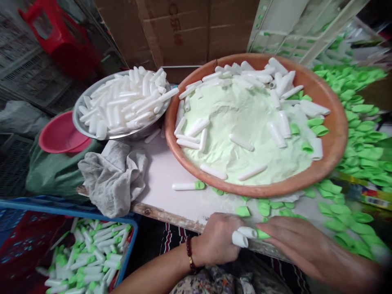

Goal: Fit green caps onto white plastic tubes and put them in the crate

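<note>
My left hand [222, 239], with a beaded bracelet at its wrist, is closed around two white plastic tubes [240, 239] whose open ends point right. My right hand [301, 241] has its fingers pressed together on a small green cap [262, 234], right beside the upper tube's open end. Whether the cap is on the tube, I cannot tell. A finished-looking white tube with a green end [185, 186] lies on the table ahead of my left hand. Beyond my hands, an orange-brown basin [241, 190] holds pale green powder [223, 118], white tubes and several green caps.
A metal bowl [137, 132] heaped with white tubes stands left of the basin, near a grey cloth [114, 183] and a pink basin [58, 136]. Lower left, a blue crate [130, 237] contains green-ended tubes. Loose green caps [364, 155] cover the right side. A cardboard box [183, 32] stands behind.
</note>
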`<state>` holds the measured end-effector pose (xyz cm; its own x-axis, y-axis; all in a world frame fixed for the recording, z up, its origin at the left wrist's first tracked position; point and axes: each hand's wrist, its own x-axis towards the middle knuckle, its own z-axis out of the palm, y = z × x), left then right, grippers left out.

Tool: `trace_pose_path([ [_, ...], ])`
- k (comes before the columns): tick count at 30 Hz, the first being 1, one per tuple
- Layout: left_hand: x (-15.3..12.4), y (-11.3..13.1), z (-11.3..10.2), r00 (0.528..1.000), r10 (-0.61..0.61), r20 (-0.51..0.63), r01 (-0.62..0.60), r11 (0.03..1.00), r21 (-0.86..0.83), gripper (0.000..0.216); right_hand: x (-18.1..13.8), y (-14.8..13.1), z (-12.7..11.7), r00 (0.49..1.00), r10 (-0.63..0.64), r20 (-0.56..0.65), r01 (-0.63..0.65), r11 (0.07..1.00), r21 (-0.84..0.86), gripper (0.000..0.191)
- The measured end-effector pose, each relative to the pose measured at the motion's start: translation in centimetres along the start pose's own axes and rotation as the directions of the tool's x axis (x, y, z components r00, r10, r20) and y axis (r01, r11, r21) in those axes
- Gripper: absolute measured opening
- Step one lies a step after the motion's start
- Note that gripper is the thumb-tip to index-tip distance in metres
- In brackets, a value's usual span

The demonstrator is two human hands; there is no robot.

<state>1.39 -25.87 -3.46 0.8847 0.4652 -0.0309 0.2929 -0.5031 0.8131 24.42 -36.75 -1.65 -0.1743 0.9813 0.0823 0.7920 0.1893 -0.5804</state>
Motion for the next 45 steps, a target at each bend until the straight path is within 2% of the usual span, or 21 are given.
trace_pose_path([
  [2,0.0,0.2,0.1,1.0,-0.002,-0.023,0.002,1.0,-0.001,0.009,0.8,-0.5,-0.3,0.993,-0.092,0.069,0.092,0.996,-0.001,0.035],
  [3,0.0,0.3,0.1,1.0,0.0,-0.03,-0.001,1.0,-0.01,0.009,1.3,-0.8,-0.4,0.991,-0.097,0.09,0.097,0.995,0.004,0.033],
  [6,-0.4,0.4,-0.6,0.995,-0.034,-0.093,0.027,0.997,-0.07,0.005,2.7,-1.6,-0.3,0.997,0.042,0.059,-0.042,0.999,0.007,0.031],
  [8,-1.3,0.0,-1.8,0.967,-0.123,-0.225,0.1,0.989,-0.111,0.003,3.7,-1.8,0.4,0.993,0.116,-0.005,-0.116,0.991,-0.062,0.037],
  [11,-3.2,-1.6,-4.5,0.85,-0.246,-0.465,0.231,0.969,-0.09,0.01,4.6,-1.9,2.0,0.991,0.112,-0.075,-0.128,0.957,-0.261,0.042],
  [13,-4.6,-3.0,-6.1,0.787,-0.246,-0.565,0.281,0.959,-0.026,0.01,4.4,-1.9,2.8,0.995,0.079,-0.067,-0.097,0.935,-0.341,0.041],
  [15,-5.7,-4.1,-7.0,0.716,-0.207,-0.666,0.306,0.952,0.033,0.01,3.7,-1.8,3.1,0.997,0.057,-0.057,-0.072,0.942,-0.328,0.038],
  [19,-6.3,-4.6,-6.9,0.544,-0.117,-0.831,0.34,0.936,0.091,0.015,3.1,-1.7,2.7,0.989,0.029,-0.148,-0.071,0.956,-0.285,0.034],
  [22,-5.7,-3.7,-6.2,0.494,-0.077,-0.866,0.315,0.944,0.096,0.021,4.2,-2.4,2.9,0.977,0.078,-0.197,-0.16,0.881,-0.445,0.034],
  [24,-5.2,-2.8,-5.7,0.511,-0.059,-0.857,0.251,0.964,0.083,0.022,5.3,-3.2,3.4,0.97,0.145,-0.195,-0.234,0.773,-0.59,0.031],
  [26,-4.8,-1.8,-5.0,0.566,-0.062,-0.822,0.168,0.985,0.041,0.021,6.0,-3.7,4.1,0.965,0.196,-0.173,-0.261,0.705,-0.66,0.028],
  [27,-4.6,-1.4,-4.5,0.606,-0.081,-0.791,0.13,0.992,-0.002,0.019,6.3,-3.8,4.4,0.966,0.207,-0.158,-0.259,0.703,-0.662,0.028],
  [29,-4.0,-0.7,-3.5,0.71,-0.164,-0.685,0.08,0.985,-0.152,0.015,6.4,-3.6,4.9,0.972,0.196,-0.126,-0.231,0.748,-0.622,0.028],
  [31,-3.3,-0.2,-2.6,0.813,-0.268,-0.516,0.085,0.933,-0.351,0.014,6.1,-3.2,4.8,0.979,0.167,-0.115,-0.203,0.821,-0.533,0.029],
  [33,-2.5,0.0,-2.1,0.873,-0.33,-0.36,0.119,0.859,-0.497,0.016,5.6,-3.1,4.0,0.981,0.154,-0.118,-0.188,0.904,-0.385,0.03],
  [35,-1.8,0.0,-2.0,0.908,-0.324,-0.267,0.135,0.828,-0.544,0.018,5.1,-3.5,2.7,0.984,0.151,-0.098,-0.17,0.959,-0.226,0.031],
  [38,-1.0,0.1,-2.2,0.954,-0.234,-0.186,0.118,0.865,-0.488,0.019,4.9,-4.7,0.8,0.998,0.067,-0.018,-0.069,0.989,-0.128,0.028],
  [41,-0.5,0.0,-2.2,0.969,-0.192,-0.153,0.13,0.931,-0.342,0.018,5.1,-5.6,-0.1,0.999,-0.037,-0.011,0.035,0.991,-0.131,0.026],
  [45,-0.8,-0.5,-1.5,0.983,-0.118,-0.141,0.111,0.992,-0.055,0.011,5.0,-5.9,0.0,0.998,-0.044,-0.05,0.039,0.996,-0.085,0.021],
])
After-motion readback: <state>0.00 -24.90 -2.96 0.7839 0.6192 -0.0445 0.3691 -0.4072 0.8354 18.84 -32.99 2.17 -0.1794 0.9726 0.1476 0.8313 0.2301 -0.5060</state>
